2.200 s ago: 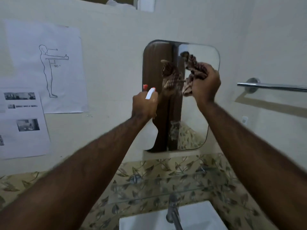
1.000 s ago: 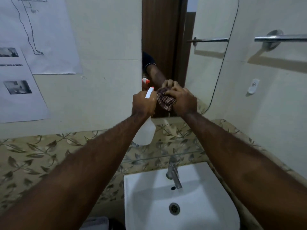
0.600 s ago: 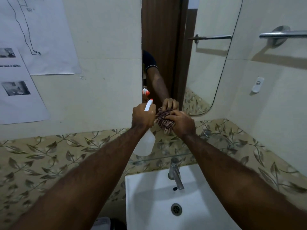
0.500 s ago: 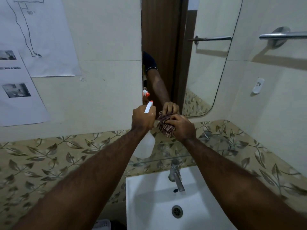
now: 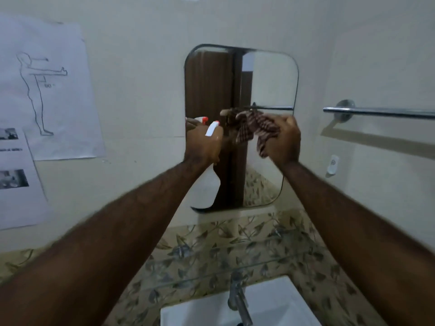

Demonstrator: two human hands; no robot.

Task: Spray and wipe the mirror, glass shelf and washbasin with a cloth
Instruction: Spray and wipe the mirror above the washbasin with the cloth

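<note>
While the left hand (image 5: 204, 147) grips the half-hidden spray bottle (image 5: 204, 184), the right hand (image 5: 282, 140) clutches the blurred cloth (image 5: 253, 128).

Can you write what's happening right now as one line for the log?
step: wiping mirror | left hand: holds spray bottle | right hand: cloth on glass | shelf, basin: not yet

Washbasin (image 5: 270, 309) cropped below; forearms blurred.

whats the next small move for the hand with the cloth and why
Probably sweep the striped brown cloth rightward across the rounded wall mirror. The right hand holds it bunched against the glass at mid-height, while the left hand keeps the white spray bottle aside.
</note>
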